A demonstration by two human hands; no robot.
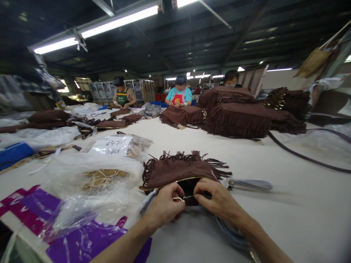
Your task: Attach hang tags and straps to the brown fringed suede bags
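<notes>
Brown suede fringed bag [178, 170] lying flat on the white worktable [287, 204] near its front edge, left hand [166, 206] fingers pinched shut on a small metal ring [178, 199] at the bag's opening, right hand [216, 199] fingers curled closed gripping the dark opening edge, clear plastic bags [104, 175] just left, stacked fringed bags [236, 117] farther back.

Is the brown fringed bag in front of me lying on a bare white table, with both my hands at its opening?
Yes, both the left hand and the right hand grip the open edge of the fringed bag, which lies on the white table.
</notes>
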